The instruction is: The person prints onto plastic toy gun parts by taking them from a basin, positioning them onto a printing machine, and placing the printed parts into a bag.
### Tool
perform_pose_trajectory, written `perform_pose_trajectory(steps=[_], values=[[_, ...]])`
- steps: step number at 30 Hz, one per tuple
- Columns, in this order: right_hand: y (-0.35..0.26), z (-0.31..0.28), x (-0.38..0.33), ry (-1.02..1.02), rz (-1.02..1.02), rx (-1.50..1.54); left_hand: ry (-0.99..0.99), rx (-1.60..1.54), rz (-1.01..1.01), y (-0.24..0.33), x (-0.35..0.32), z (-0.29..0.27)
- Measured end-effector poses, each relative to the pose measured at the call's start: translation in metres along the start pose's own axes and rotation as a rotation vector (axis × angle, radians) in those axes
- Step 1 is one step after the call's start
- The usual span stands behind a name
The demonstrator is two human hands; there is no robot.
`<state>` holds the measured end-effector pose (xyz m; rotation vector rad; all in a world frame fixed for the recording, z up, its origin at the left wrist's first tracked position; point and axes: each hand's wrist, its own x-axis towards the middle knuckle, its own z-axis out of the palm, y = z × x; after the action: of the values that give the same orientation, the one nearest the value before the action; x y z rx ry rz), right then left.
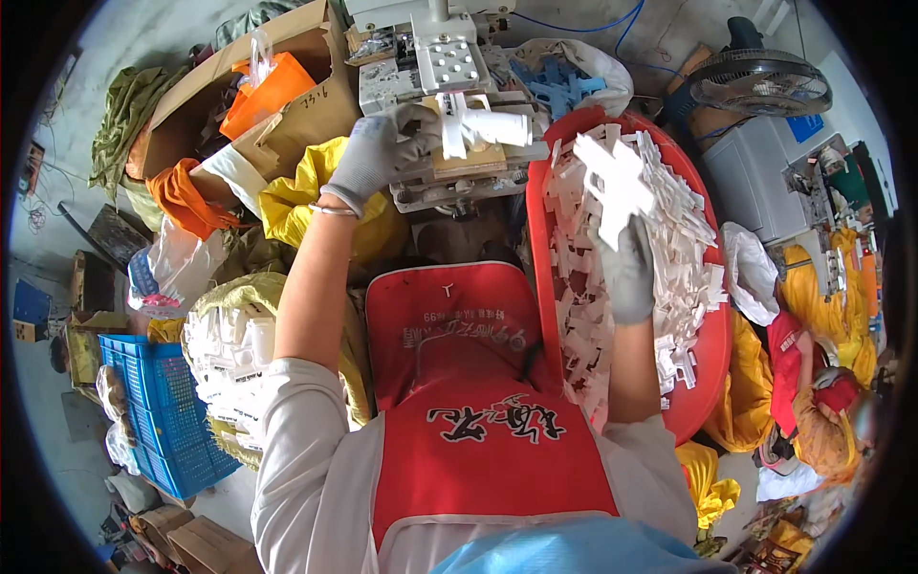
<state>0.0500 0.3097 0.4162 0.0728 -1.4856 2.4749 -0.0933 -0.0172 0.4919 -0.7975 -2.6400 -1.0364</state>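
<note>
My left hand (384,151), in a grey glove, is at the small press (448,63) in front of me. Its curled fingers meet the left edge of a white plastic toy-pistol-shaped part (490,128), which lies on the press's fixture (469,163). My right hand (627,273), gloved too, grips white plastic pieces (617,182) and holds them up over a large red tub (710,354). Their exact outline is washed out by glare. Inside the tub lies a heap of similar white pieces (588,316).
At left stand a cardboard box (311,124) with an orange container (268,96), a sack of white parts (229,349) and a blue crate (158,411). Blue pistol-shaped parts (555,84) fill a bag behind the tub. A fan (760,81) and another person (827,411) are at right.
</note>
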Motion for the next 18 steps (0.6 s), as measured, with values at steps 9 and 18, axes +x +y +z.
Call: perform_pose_trajectory(steps=[9, 18], values=[[0.009, 0.06, 0.095, -0.315, -0.409, -0.914, 0.246, 0.055, -0.128, 0.0, -0.08, -0.041], [0.018, 0.078, 0.138, -0.829, -0.707, -1.345, 0.405, -0.201, -0.349, -0.001, -0.199, -0.066]])
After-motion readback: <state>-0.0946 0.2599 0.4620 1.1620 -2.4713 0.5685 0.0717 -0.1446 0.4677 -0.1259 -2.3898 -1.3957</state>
